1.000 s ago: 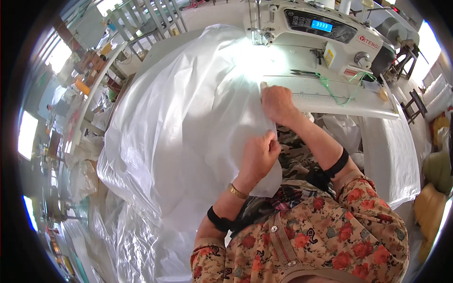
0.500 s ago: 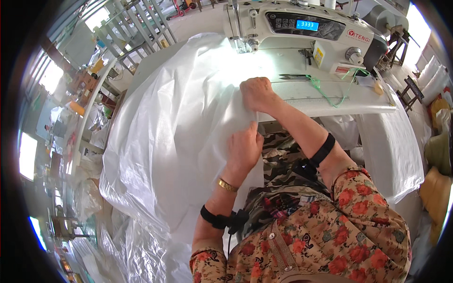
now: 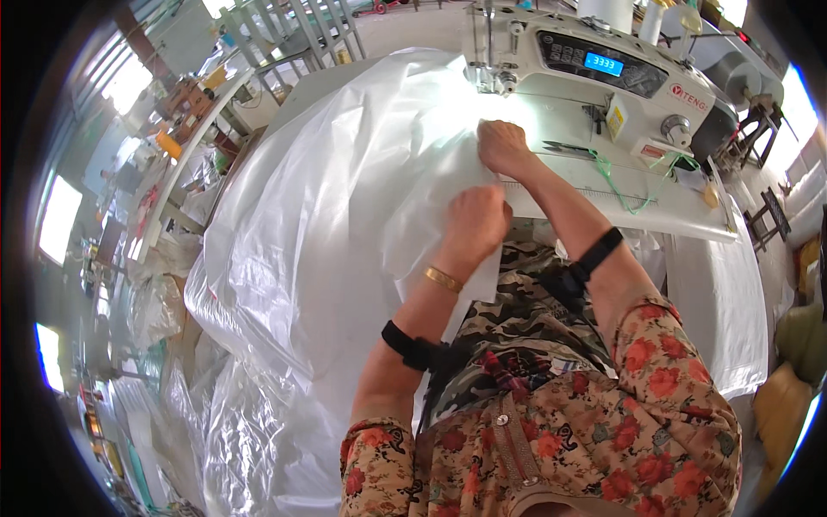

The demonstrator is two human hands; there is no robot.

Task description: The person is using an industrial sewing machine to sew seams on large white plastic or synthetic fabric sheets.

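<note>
A large sheet of white, shiny woven plastic (image 3: 301, 198) spreads over the left of the sewing table and hangs down toward my lap. My right hand (image 3: 504, 146) is closed on the sheet's right edge, just in front of the lit needle area of the sewing machine (image 3: 594, 52). Nearer to me, my left hand (image 3: 478, 222) grips the same edge with curled fingers. The sheet runs up under the machine head, where bright lamp light washes out the detail around the needle.
Right of my hands, thread snips (image 3: 564, 147) and a tangle of green string (image 3: 613, 183) lie on the tabletop. More white sheeting (image 3: 719, 297) hangs off the right side. Crumpled clear plastic (image 3: 250, 431) lies low on the left, and a metal rack (image 3: 293, 39) stands behind.
The view has shifted, so the machine sits farther right and higher. My left hand has moved up along the edge, closer to my right hand. Both hands still grip the sheet.
</note>
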